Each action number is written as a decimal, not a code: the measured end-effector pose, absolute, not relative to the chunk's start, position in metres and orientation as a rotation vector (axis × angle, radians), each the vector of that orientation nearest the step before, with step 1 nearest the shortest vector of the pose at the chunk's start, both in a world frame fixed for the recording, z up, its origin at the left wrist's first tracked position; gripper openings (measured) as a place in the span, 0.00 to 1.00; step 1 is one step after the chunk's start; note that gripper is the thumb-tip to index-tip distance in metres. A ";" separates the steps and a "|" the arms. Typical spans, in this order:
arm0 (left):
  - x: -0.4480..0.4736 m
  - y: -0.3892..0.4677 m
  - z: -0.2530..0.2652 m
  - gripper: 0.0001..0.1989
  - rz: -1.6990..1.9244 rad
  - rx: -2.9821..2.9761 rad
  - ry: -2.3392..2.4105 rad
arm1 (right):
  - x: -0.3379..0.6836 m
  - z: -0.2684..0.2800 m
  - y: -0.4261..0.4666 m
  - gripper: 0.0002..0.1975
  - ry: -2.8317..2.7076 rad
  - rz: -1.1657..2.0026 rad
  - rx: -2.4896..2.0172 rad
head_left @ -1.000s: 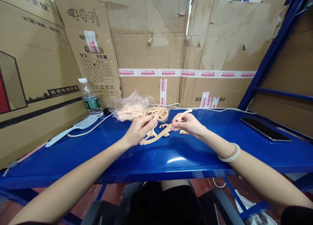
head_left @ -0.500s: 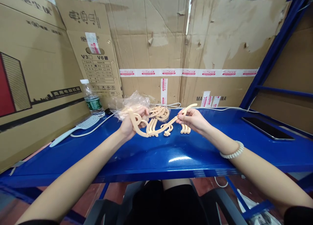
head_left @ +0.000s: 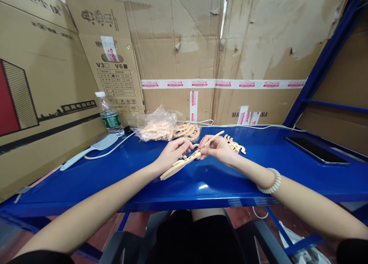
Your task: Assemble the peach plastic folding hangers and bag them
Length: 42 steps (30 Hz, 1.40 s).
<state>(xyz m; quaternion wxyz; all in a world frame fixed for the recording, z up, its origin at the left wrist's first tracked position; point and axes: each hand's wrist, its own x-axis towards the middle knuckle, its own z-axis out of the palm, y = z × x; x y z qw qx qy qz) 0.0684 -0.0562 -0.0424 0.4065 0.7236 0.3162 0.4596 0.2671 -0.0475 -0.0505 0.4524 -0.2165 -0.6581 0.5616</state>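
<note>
A pale wooden frame of flat, slotted curved pieces [head_left: 178, 167] slants up from left to right, held low above the blue table. My left hand [head_left: 174, 153] is curled over its back side, fingers closed on it, though the fingertips are partly hidden. Between the thumb and fingers of my right hand [head_left: 220, 151] is a thin curved wooden strip [head_left: 215, 138], its tip pointing up and right. The same fingertips are at the upper end of the frame. Loose wooden pieces [head_left: 235, 145] lie just beyond my right hand; others show partly between the hands.
Clear plastic bags [head_left: 156, 126] of wooden pieces lie at the back. On the left are a water bottle [head_left: 110, 120] and a light-blue hairbrush [head_left: 105, 142]; on the right, a dark tablet-like device [head_left: 317, 150]. Cardboard panels [head_left: 178, 57] wall the back of the table [head_left: 230, 183].
Both hands have moved closer together. The wooden frame has turned from showing its broad side to nearly edge-on, and sits lower. Loose pieces right of my right hand have come into view.
</note>
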 end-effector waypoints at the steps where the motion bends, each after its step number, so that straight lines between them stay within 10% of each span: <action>1: 0.067 -0.054 -0.043 0.17 1.160 1.834 0.807 | 0.269 -0.049 -0.046 0.15 -1.620 1.373 -0.523; 15: 0.066 -0.059 -0.041 0.21 0.639 1.632 0.749 | 0.274 -0.049 -0.045 0.10 -1.785 1.241 -0.436; 33: 0.062 -0.066 -0.036 0.16 0.755 2.492 0.799 | 0.286 -0.049 -0.053 0.16 -2.323 -0.218 -0.311; 42: 0.060 -0.065 -0.033 0.16 0.706 2.519 0.734 | 0.288 -0.050 -0.050 0.16 -2.360 -0.392 -0.188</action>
